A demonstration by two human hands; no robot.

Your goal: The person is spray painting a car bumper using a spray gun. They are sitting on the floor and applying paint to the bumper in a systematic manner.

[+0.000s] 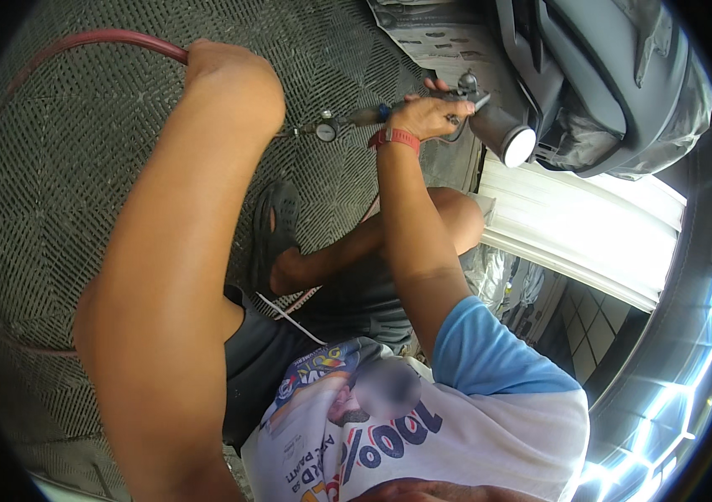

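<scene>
Up near the top of the view, we grip a spray gun (456, 100) in our right hand (427, 113), fingers wrapped round its handle and a red band at the wrist. It is a dark metal tool with a knob on top, and a pale grey cup (506, 138) with a white round end juts from it toward the right. A small round pressure gauge (326, 128) sits at the handle's base, with a blue fitting beside it. Our left hand (226, 71) is clenched around a red hose (79, 42), which curves away to the left over the grey grid floor (54, 209). Just beyond the gun hangs a grey car bumper (607, 84), close to the nozzle. Below, our knees are bent, 1 foot in a dark sandal (276, 222) on the floor
</scene>
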